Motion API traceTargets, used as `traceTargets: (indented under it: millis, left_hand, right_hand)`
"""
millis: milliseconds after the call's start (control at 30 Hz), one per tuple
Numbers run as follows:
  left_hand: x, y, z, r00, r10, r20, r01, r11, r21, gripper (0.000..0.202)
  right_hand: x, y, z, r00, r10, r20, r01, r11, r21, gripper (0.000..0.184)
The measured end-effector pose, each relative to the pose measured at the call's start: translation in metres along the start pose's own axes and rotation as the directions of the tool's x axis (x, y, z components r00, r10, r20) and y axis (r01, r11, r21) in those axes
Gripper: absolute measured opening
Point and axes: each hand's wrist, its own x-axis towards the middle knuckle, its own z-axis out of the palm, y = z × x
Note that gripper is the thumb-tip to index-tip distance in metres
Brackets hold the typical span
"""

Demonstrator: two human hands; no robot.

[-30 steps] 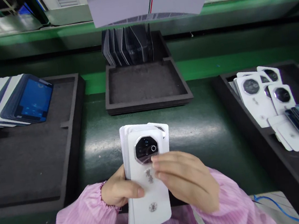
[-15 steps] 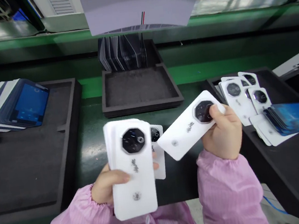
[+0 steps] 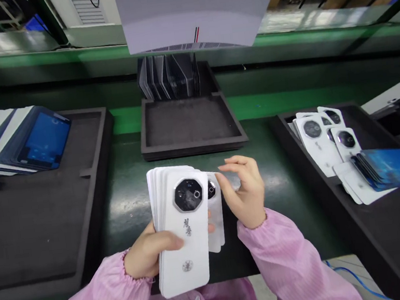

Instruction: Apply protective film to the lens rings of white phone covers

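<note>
My left hand is closed around a fanned stack of thin white phone back panels. Each front face carries a dark octagonal camera motif, black lettering and a round emblem. My left thumb presses on the top panel while the fingertips show at its right edge. Partly hidden behind this stack are more white panels, with a similar camera motif at their top; how they are supported is unclear. Just right of them is my right hand, empty, its thumb and fingers apart, the thumb tip close to their upper edge.
A black tray ahead holds upright dark sheets. The left tray carries overlapping blue-and-white panels. In the right tray lie white panels and blue ones. A white sheet hangs above.
The single white panel has left my right hand, which has moved left toward the panels behind the stack and opened. My left hand still grips its stack, now more fanned. The view has shifted slightly.
</note>
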Motion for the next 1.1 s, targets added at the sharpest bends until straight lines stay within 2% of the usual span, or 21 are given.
traceTargets:
  millis: [67, 133, 233, 333, 433, 500, 567, 600, 667, 733, 833, 900, 967, 1100]
  left_hand:
    - [0.002, -0.003, 0.002, 0.996, -0.053, -0.067, 0.059, 0.994, 0.096, 0.049]
    - [0.003, -0.005, 0.004, 0.993, -0.085, -0.087, 0.1, 0.976, 0.192, 0.045]
    - [0.005, -0.007, 0.003, 0.996, -0.063, -0.058, 0.079, 0.938, 0.338, 0.038]
    - [0.007, -0.007, 0.001, 0.999, -0.01, -0.039, 0.028, 0.864, 0.502, 0.04]
    - [0.008, -0.007, 0.001, 1.0, 0.017, -0.017, -0.005, 0.833, 0.554, 0.045]
    - [0.008, -0.007, 0.003, 1.0, 0.015, 0.002, -0.014, 0.895, 0.446, 0.047]
    - [0.007, -0.007, 0.006, 1.0, -0.003, 0.001, 0.003, 0.957, 0.292, 0.046]
    - [0.007, -0.008, 0.007, 1.0, -0.011, -0.018, 0.015, 0.974, 0.228, 0.045]
    - [0.006, -0.009, 0.007, 0.996, -0.013, -0.088, 0.026, 0.989, 0.148, 0.039]
    - [0.005, -0.011, 0.004, 0.99, -0.005, -0.142, 0.019, 0.996, 0.092, 0.037]
    - [0.004, -0.015, -0.002, 0.995, 0.017, -0.096, -0.016, 1.0, 0.017, 0.038]
    - [0.003, -0.016, -0.005, 0.999, 0.035, -0.027, -0.036, 0.999, -0.014, 0.038]
    - [0.003, -0.016, -0.006, 0.999, 0.041, 0.002, -0.041, 0.999, -0.037, 0.037]
    - [0.001, -0.016, -0.005, 1.0, 0.028, -0.015, -0.028, 0.998, -0.053, 0.035]
  right_hand:
    - [-0.001, -0.009, -0.007, 0.999, 0.001, 0.042, -0.011, 0.968, 0.249, 0.012]
    - [-0.003, -0.017, -0.01, 0.985, 0.025, 0.172, -0.087, 0.927, 0.364, 0.014]
    - [-0.002, -0.021, -0.013, 0.944, 0.094, 0.316, -0.217, 0.898, 0.383, 0.013]
    - [0.001, -0.018, -0.017, 0.9, 0.151, 0.409, -0.331, 0.847, 0.416, 0.011]
    - [0.003, -0.018, -0.022, 0.875, 0.144, 0.461, -0.348, 0.85, 0.396, 0.01]
    - [0.001, -0.022, -0.022, 0.919, 0.097, 0.382, -0.234, 0.914, 0.331, 0.01]
    - [-0.002, -0.027, -0.019, 0.976, -0.049, 0.213, 0.003, 0.977, 0.213, 0.011]
    - [-0.005, -0.029, -0.018, 0.978, -0.159, 0.138, 0.139, 0.979, 0.149, 0.012]
    - [-0.011, -0.032, -0.014, 0.925, -0.371, 0.084, 0.363, 0.927, 0.098, 0.016]
    - [-0.017, -0.035, -0.013, 0.853, -0.511, 0.109, 0.495, 0.857, 0.145, 0.015]
    - [-0.022, -0.04, -0.014, 0.772, -0.63, 0.088, 0.607, 0.771, 0.193, 0.01]
    - [-0.022, -0.045, -0.016, 0.742, -0.67, 0.033, 0.654, 0.733, 0.185, 0.011]
    - [-0.022, -0.049, -0.018, 0.73, -0.683, -0.002, 0.671, 0.717, 0.19, 0.013]
    - [-0.021, -0.053, -0.018, 0.734, -0.679, 0.015, 0.662, 0.719, 0.211, 0.013]
